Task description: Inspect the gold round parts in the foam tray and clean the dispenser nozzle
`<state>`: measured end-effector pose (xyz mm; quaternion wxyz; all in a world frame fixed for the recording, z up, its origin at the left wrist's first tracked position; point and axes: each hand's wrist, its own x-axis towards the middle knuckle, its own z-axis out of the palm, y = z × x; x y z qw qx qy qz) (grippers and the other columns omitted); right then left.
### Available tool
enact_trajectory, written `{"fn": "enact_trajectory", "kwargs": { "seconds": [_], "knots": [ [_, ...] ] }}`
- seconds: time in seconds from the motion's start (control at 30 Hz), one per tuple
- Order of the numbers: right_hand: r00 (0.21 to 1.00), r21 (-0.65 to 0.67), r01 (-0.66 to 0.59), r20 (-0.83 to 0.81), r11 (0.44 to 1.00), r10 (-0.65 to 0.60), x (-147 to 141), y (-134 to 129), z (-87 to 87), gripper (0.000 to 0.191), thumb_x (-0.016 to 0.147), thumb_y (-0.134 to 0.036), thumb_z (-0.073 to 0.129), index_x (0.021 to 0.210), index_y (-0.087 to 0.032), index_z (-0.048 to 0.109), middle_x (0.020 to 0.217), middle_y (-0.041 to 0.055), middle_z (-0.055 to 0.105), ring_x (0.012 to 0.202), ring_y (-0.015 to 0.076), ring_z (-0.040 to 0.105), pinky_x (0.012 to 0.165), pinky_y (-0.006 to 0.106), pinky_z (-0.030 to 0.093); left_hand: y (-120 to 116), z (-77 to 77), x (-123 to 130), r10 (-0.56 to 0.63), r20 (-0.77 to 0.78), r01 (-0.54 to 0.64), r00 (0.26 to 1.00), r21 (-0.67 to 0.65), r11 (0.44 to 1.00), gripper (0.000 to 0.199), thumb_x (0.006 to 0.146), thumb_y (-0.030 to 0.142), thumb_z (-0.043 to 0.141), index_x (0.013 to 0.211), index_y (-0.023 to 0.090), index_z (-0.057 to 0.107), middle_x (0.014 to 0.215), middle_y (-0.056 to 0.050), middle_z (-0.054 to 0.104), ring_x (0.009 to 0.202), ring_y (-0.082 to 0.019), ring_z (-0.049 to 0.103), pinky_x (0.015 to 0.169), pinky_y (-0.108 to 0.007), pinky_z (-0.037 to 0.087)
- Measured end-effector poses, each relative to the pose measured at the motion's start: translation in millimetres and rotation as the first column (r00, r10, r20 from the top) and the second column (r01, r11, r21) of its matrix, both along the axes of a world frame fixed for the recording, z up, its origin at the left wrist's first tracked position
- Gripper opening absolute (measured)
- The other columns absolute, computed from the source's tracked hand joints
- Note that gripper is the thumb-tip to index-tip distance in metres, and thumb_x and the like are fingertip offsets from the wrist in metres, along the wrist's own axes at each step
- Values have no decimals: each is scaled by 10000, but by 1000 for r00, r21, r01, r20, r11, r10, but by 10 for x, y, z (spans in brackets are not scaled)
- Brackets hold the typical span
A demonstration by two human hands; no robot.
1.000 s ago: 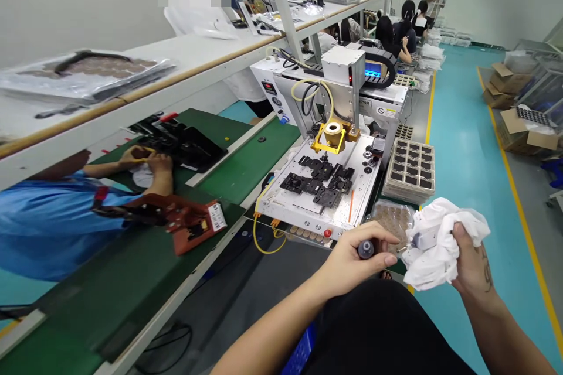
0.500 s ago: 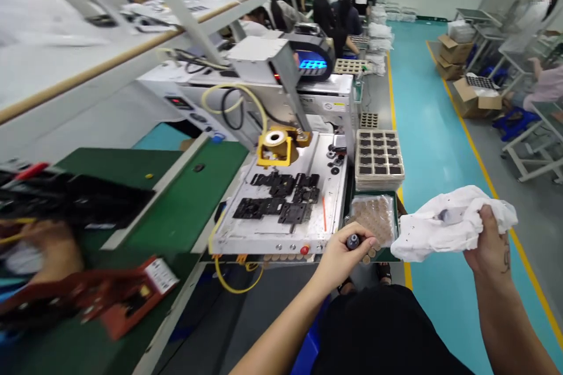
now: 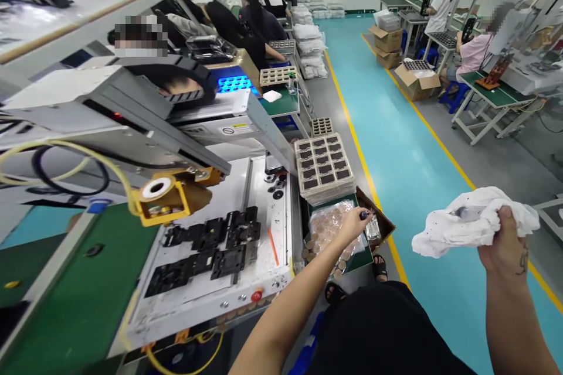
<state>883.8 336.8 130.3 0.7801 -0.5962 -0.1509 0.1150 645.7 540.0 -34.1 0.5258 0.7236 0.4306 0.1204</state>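
Note:
My left hand [image 3: 353,224] is closed around a dark round-ended cylinder [image 3: 364,215], whose exact kind I cannot make out. It is over a plastic bag of round tan pieces [image 3: 328,222] beside the machine. Away to the right, above the turquoise floor, my right hand [image 3: 505,243] grips a crumpled white cloth [image 3: 444,231] with dark specks. A greyish translucent thing [image 3: 470,212] shows in the cloth's folds, too unclear to name.
At left is a machine with a yellow bracket [image 3: 165,202], black fixtures [image 3: 229,261] on its white bed and a red button [image 3: 257,295]. Trays of dark rectangular parts [image 3: 325,167] are stacked beyond the bag. An open carton [image 3: 376,222] stands near my feet. Several people sit along the benches.
The view has turned right and the machine looks closer. My left hand has reached forward with the dark cylinder, over the bag. My right hand still grips the white cloth.

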Motion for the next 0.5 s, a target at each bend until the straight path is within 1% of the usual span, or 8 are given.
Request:
{"fn": "enact_trajectory", "kwargs": {
  "seconds": [0.1,0.17,0.2,0.27,0.33,0.4,0.47,0.5],
  "knots": [
    [1000,9,20,-5,1000,-20,167,-53,-24,409,839,-534,808,1078,-212,729,1132,54,755,1123,275,712,1063,473,552,55,-88,77,13,-57,-14,998,-22,1000,372,986,511,702,887,154,668,867,-19,666,822,-196,645,840,-390,550],
    [1000,3,-4,-8,1000,4,209,-50,-25,406,846,-548,809,1065,-213,740,1119,63,760,1090,287,723,1037,494,572,68,-47,99,24,-44,-26,999,-40,999,396,967,532,713,852,156,663,820,-15,651,780,-192,628,803,-374,538],
    [1000,0,-28,-12,1000,28,213,-41,-23,391,860,-549,803,1059,-218,745,1117,64,761,1075,288,727,1024,499,582,62,9,103,30,-21,-31,999,-48,998,410,946,550,725,840,158,669,812,-25,657,777,-198,623,790,-368,527],
    [996,8,-83,-22,996,83,190,-14,-23,363,883,-545,791,1044,-223,749,1110,65,765,1051,286,734,994,499,603,18,187,93,43,50,-40,998,-61,997,440,894,595,753,835,162,696,832,-60,687,806,-219,621,778,-360,504],
    [988,19,-142,-54,990,142,135,17,-28,352,890,-539,790,1044,-225,746,1103,65,766,1041,287,737,960,494,621,-71,436,47,55,135,-45,989,-74,996,463,856,628,770,862,167,729,881,-85,717,856,-237,629,787,-353,491],
    [977,29,-184,-102,982,186,54,51,-32,350,885,-531,799,1061,-234,744,1087,59,768,1020,285,741,928,490,634,-197,713,-40,71,209,-53,975,-92,994,467,855,638,769,897,173,746,910,-81,723,870,-234,631,787,-342,488],
    [961,36,-233,-147,972,235,-46,91,-25,345,888,-524,802,1083,-245,746,1086,55,770,1015,281,742,926,490,638,-339,970,-156,89,257,-58,962,-124,991,464,886,639,743,927,177,741,847,-58,698,783,-201,615,723,-323,481],
    [952,43,-258,-158,965,261,-101,115,-18,348,888,-528,802,1084,-245,750,1083,57,772,1012,282,742,930,495,637,-407,1079,-217,109,292,-59,950,-176,983,460,896,633,740,940,176,727,782,-38,668,714,-178,590,677,-308,466]
  ]
}}
